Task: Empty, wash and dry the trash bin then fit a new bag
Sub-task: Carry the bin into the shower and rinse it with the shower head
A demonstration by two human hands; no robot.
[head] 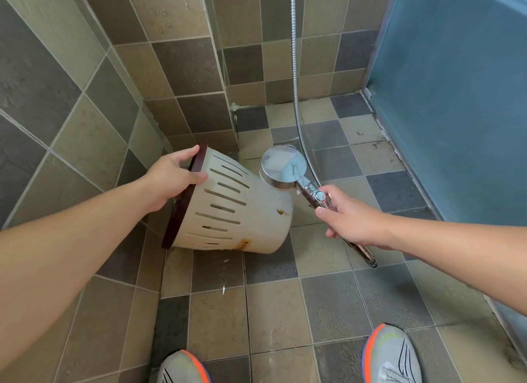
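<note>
- Gripping the dark brown rim (182,200) of the trash bin (242,211), your left hand (171,177) sits left of centre in the frame, fingers curled over the rim's top edge and thumb pressed against its outer side.
- The bin is cream-coloured with rows of slots in its wall; it lies tipped on its side at the centre of the frame, mouth toward the left wall, base pointing right, lower edge near or on the tiled floor (273,311).
- A brown smear marks the bin's wall near the base, and a small yellow label (243,244) sits low on it.
- Your right hand (350,220), right of centre, wraps its fingers round the handle of the shower head (285,167), thumb lying along the top by the button.
- The chrome shower head is just beside the bin's base, its round face turned away from you; you cannot tell whether water is running.
- The metal hose (295,68) runs from the top of the frame down toward the handle.
- Two grey and orange shoes (390,357) show at the bottom edge.
</note>
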